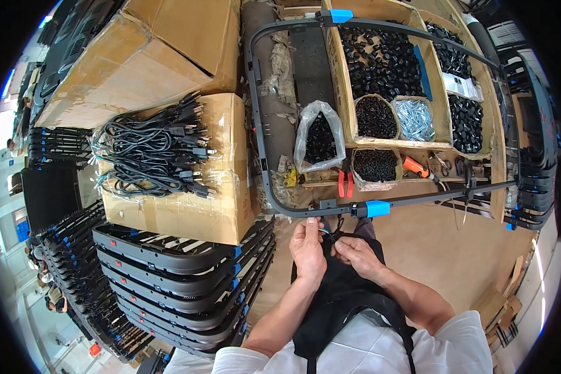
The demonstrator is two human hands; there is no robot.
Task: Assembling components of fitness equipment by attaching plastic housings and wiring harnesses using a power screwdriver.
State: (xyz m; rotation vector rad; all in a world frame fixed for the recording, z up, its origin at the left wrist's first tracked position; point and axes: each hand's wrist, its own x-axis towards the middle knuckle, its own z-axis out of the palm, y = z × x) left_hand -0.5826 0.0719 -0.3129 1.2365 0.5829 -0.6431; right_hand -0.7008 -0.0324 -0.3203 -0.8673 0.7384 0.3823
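At left, carton (168, 221): black power cords (149, 149) heaped on top.
Left hand (308, 252): thumb and fingers pinching thin wire (325, 231).
Wire: between the hands, just below frame's near edge.
Right hand (358, 254): fingers curled, pinching same wire.
Frame (430, 197): black, blue clip (378, 208) on near bar.
Right tray (340, 68): black parts (380, 59), silver screws (414, 119).

This is a factory assembly workshop. Across the bench (321, 182) lies a large black frame (258, 128) with blue clips, and similar frames (168, 287) stand stacked beyond the bench's left edge. A divided tray (341, 81) holds loose black fittings (383, 59), with silver screws (416, 120) in a near corner. An orange tool (414, 166) lies by the bench's near edge; bundled power cords (149, 146) top a carton (168, 216).
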